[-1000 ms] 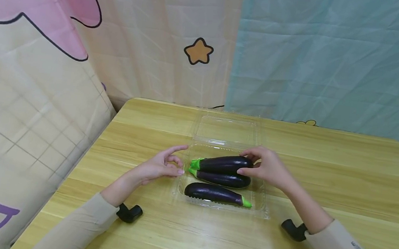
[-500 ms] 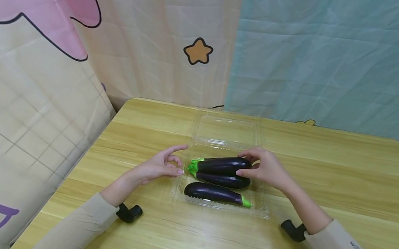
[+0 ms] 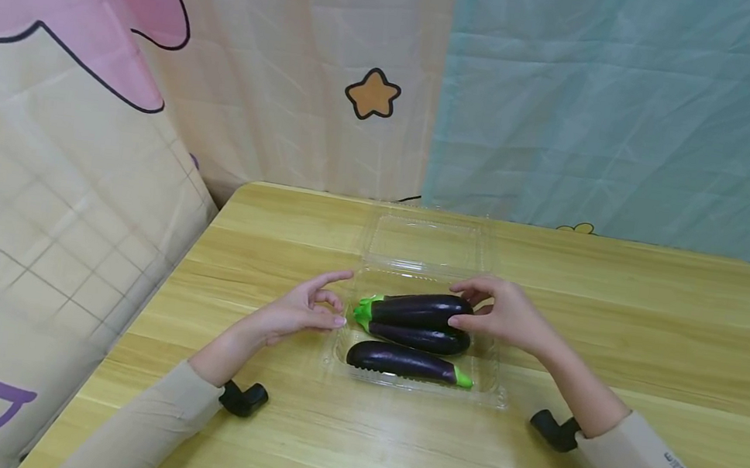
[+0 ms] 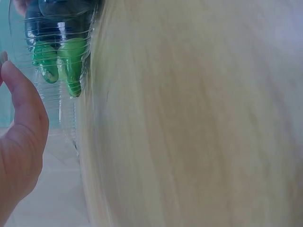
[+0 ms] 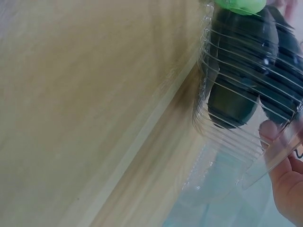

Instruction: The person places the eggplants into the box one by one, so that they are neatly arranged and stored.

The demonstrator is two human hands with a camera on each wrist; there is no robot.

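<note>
Three dark purple eggplants lie in a clear plastic clamshell box (image 3: 486, 380) in the head view. The far eggplant (image 3: 418, 309) and the middle eggplant (image 3: 421, 339) are side by side, green stems to the left. The near eggplant (image 3: 401, 361) points its stem right. My right hand (image 3: 499, 312) reaches over the box's right side, thumb and fingers around the blunt end of the far eggplant. My left hand (image 3: 298, 310) holds nothing; its thumb and index finger are spread right at the box's left rim. The left wrist view shows two green stems (image 4: 71, 61) through the ribbed wall.
The box's hinged lid (image 3: 426, 240) lies folded back toward the table's far edge. Under everything is a light wooden table (image 3: 617, 318). A printed curtain (image 3: 574, 102) hangs behind it. Black wrist-camera mounts (image 3: 244, 399) stick out beside both sleeves.
The far eggplant has turned and settled slightly lower against the middle one, its stem end shifting a little left. My right hand has shifted slightly right. My left hand has stayed still.
</note>
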